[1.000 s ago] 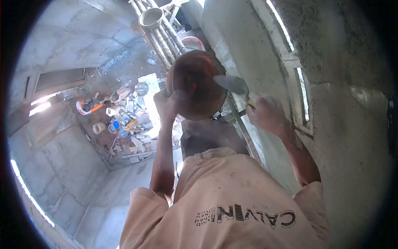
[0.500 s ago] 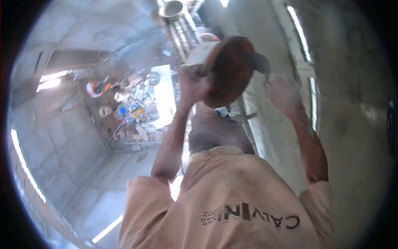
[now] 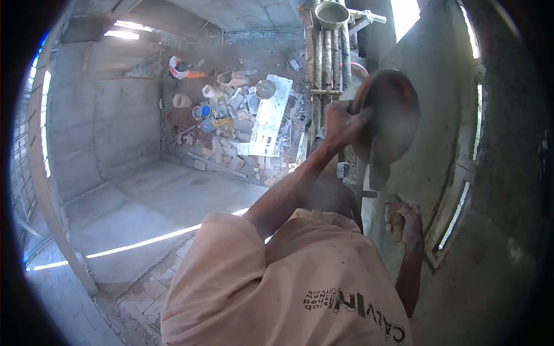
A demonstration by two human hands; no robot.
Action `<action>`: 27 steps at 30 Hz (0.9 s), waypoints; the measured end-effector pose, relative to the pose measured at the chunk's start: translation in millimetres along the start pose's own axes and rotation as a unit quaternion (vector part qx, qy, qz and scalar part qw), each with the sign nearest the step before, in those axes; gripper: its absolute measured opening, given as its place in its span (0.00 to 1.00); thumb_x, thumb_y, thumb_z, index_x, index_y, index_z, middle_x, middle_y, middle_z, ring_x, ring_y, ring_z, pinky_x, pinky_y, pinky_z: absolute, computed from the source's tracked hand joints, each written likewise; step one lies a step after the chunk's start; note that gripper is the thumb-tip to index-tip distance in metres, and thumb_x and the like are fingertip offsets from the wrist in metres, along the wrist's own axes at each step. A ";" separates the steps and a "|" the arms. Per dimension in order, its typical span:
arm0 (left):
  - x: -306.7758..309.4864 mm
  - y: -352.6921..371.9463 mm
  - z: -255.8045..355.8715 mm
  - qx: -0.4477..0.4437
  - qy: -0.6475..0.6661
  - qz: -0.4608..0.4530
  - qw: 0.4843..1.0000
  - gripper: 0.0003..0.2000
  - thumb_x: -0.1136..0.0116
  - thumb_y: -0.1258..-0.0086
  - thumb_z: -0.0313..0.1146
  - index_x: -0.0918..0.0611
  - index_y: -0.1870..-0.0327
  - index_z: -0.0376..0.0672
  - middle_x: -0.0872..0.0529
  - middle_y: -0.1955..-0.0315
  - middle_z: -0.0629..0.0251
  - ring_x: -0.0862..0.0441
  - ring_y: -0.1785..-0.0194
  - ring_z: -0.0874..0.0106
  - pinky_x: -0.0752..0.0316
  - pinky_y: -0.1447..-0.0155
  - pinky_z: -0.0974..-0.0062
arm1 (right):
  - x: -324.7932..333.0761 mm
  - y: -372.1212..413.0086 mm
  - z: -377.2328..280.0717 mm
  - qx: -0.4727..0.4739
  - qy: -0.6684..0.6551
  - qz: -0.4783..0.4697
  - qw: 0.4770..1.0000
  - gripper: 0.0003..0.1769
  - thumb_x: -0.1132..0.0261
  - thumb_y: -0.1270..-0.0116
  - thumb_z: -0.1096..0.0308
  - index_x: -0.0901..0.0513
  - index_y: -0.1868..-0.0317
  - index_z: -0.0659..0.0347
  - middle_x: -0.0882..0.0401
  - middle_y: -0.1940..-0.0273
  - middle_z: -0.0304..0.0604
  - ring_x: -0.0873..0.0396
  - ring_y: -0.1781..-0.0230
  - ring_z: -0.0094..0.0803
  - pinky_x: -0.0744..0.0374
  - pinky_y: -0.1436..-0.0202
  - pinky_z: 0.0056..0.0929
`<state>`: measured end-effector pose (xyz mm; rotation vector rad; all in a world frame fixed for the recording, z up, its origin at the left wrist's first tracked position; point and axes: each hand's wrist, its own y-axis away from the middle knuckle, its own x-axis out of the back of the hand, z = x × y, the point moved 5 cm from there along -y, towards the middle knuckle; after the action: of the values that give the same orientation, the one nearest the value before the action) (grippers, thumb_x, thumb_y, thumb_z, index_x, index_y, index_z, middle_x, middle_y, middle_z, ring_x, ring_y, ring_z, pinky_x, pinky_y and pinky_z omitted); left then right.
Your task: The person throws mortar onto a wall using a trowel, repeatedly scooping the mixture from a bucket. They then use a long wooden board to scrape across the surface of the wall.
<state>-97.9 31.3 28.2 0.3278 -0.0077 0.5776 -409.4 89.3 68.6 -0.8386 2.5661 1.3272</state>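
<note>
My left hand (image 3: 346,124) grips the rim of a round, dark, shallow mortar pan (image 3: 398,115), thumb over the edge. The pan is tilted steeply with its broad round face toward the wall side, and its surface is slightly blurred. Lower down, my right hand (image 3: 408,219) is closed round a tan handle (image 3: 396,222), apart from the pan. A dark trowel blade (image 3: 379,168) shows between that hand and the pan's lower edge, overlapping the pan in this view.
A grey bowl (image 3: 331,14) rests on scaffold poles (image 3: 328,55) ahead. Far below are a white board (image 3: 271,121) with a round container (image 3: 265,89), broken blocks (image 3: 222,144) and a person in orange and white (image 3: 183,69). A plastered wall (image 3: 433,109) rises at right.
The view has swung left, showing more floor. The pan has turned from showing its reddish-brown inside to a dark round face. My right hand has dropped lower, toward my body.
</note>
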 end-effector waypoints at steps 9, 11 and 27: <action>74.8 1.6 -34.3 -0.080 -0.150 0.076 0.982 0.13 0.31 0.36 0.35 0.12 0.71 0.32 0.15 0.81 0.67 0.21 0.74 0.81 0.25 0.70 0.72 | 29.4 33.0 -68.3 0.062 0.313 0.244 0.916 0.20 0.28 0.28 0.56 0.15 0.54 0.69 0.16 0.69 0.39 0.18 0.69 0.26 0.20 0.64 0.34; 88.8 13.4 -50.6 -0.048 -0.056 0.101 0.992 0.13 0.29 0.36 0.34 0.10 0.65 0.29 0.13 0.75 0.67 0.20 0.71 0.79 0.24 0.65 0.72 | 27.3 46.1 -87.9 0.160 0.388 0.282 0.863 0.21 0.26 0.31 0.55 0.18 0.55 0.68 0.12 0.65 0.49 0.13 0.65 0.40 0.18 0.59 0.42; 154.9 41.7 -108.2 0.074 -0.030 0.196 0.977 0.19 0.32 0.37 0.31 0.12 0.50 0.23 0.09 0.59 0.54 0.13 0.59 0.65 0.19 0.50 0.66 | -35.4 135.9 -155.5 0.204 0.440 0.050 0.873 0.15 0.33 0.24 0.62 0.16 0.47 0.65 0.12 0.63 0.51 0.14 0.68 0.30 0.18 0.67 0.34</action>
<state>0.6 180.1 -46.6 0.4937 -0.0903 0.9627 -431.7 43.9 271.9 -1.4730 3.3896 0.3523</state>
